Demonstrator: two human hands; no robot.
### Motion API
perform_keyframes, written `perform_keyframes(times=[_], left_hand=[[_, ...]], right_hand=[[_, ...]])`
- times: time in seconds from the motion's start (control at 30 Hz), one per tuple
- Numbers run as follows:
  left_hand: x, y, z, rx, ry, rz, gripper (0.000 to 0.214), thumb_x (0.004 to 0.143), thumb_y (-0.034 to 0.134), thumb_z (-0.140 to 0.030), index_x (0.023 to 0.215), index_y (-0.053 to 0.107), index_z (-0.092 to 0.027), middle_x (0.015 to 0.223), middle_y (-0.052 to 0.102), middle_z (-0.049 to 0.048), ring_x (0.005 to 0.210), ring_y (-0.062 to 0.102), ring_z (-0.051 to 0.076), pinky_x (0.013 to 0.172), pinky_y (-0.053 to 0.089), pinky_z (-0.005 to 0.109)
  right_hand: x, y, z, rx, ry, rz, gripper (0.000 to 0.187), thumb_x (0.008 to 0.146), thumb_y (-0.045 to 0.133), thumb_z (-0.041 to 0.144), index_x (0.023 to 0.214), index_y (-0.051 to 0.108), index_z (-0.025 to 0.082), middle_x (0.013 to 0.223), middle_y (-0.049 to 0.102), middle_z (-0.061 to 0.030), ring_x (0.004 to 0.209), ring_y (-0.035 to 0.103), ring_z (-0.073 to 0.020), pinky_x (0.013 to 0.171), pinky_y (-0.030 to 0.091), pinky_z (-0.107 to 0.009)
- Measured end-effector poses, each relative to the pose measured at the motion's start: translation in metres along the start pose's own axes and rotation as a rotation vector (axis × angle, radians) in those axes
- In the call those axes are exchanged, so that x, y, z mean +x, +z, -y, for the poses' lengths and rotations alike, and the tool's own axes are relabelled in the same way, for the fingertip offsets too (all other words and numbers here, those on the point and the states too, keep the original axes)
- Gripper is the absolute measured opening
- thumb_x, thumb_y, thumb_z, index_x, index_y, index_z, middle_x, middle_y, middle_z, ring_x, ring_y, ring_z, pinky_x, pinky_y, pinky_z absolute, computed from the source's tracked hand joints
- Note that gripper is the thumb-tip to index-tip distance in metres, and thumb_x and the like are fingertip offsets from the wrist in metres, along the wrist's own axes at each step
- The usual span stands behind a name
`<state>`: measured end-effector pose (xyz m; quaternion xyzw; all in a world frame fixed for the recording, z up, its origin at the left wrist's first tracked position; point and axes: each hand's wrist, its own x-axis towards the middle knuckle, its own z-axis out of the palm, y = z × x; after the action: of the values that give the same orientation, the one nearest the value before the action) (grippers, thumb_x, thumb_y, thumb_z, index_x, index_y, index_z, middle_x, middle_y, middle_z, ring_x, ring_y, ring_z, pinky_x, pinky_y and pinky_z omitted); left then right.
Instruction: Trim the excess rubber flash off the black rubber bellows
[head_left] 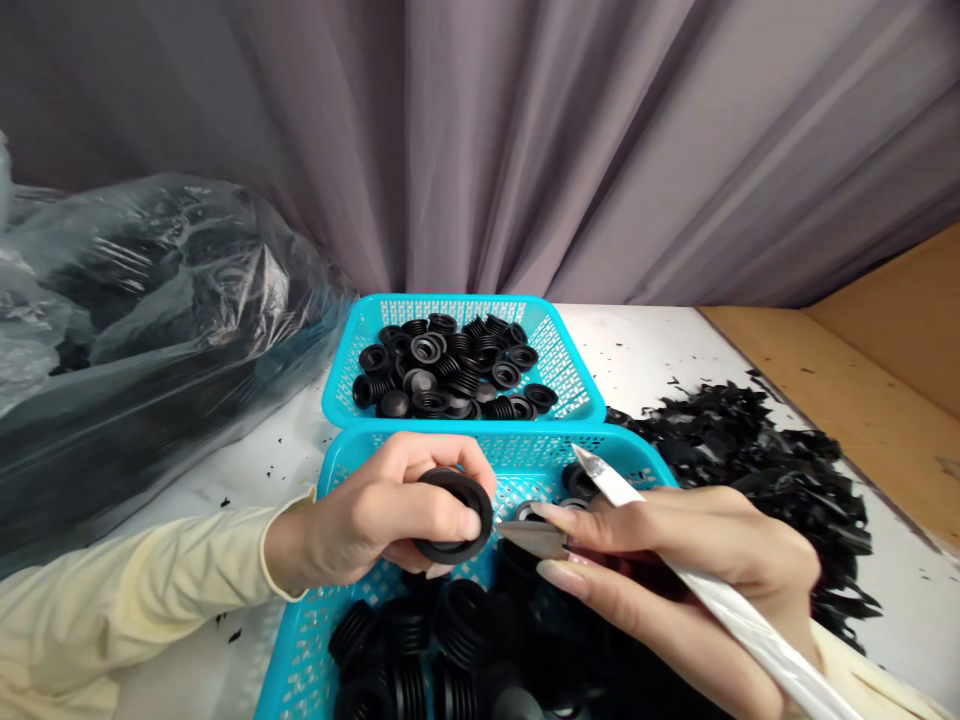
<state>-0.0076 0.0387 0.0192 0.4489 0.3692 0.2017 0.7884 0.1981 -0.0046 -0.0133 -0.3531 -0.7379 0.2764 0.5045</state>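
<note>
My left hand (375,520) is closed round a black ribbed rubber part (455,515), held over the near blue basket (337,600). My right hand (675,570) grips a knife wrapped in white tape (720,590); a second blade tip (607,470) sticks up past the fingers. The blade's edge (532,538) touches the rim of the rubber part. Many more black rubber parts (420,640) lie in the near basket under my hands.
A far blue basket (570,380) holds several black rubber parts (450,370). A pile of black rubber trimmings (772,480) covers the white table on the right. A large clear plastic bag of black parts (135,340) lies at the left. Grey curtain behind.
</note>
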Motion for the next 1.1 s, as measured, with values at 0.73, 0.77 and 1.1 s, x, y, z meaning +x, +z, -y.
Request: perform_keyframes(times=[0.73,0.77,1.1], left_hand=[[0.0,0.003,-0.0002,0.07,0.022,-0.046,0.018,0.058,0.061,-0.026,0.07,0.053,-0.015,0.049,0.047,-0.0053,0.04,0.036,0.005,0.038,0.021,0.016],[0.0001,0.0028,0.0002,0.074,0.027,-0.044,0.018,0.058,0.061,-0.026,0.07,0.053,-0.015,0.049,0.047,-0.0052,0.04,0.035,0.005,0.038,0.021,0.017],[-0.0003,0.0029,-0.0011,0.082,-0.005,-0.064,0.019,0.057,0.062,-0.027,0.07,0.053,-0.016,0.05,0.047,-0.005,0.041,0.037,0.006,0.039,0.023,0.017]], right_hand=[[-0.005,0.0007,-0.0049,-0.025,-0.028,0.006,0.018,0.079,0.07,0.015,0.096,0.074,0.02,0.049,0.06,0.0023,0.034,0.049,-0.011,0.031,0.036,-0.025],[-0.0048,0.0005,-0.0048,-0.025,-0.027,0.009,0.019,0.079,0.071,0.015,0.096,0.075,0.02,0.05,0.061,0.0021,0.034,0.05,-0.011,0.032,0.036,-0.025],[-0.0062,0.0016,-0.0054,-0.044,-0.073,0.018,0.027,0.077,0.068,0.009,0.102,0.071,0.02,0.055,0.064,0.0004,0.037,0.051,-0.012,0.034,0.037,-0.026]])
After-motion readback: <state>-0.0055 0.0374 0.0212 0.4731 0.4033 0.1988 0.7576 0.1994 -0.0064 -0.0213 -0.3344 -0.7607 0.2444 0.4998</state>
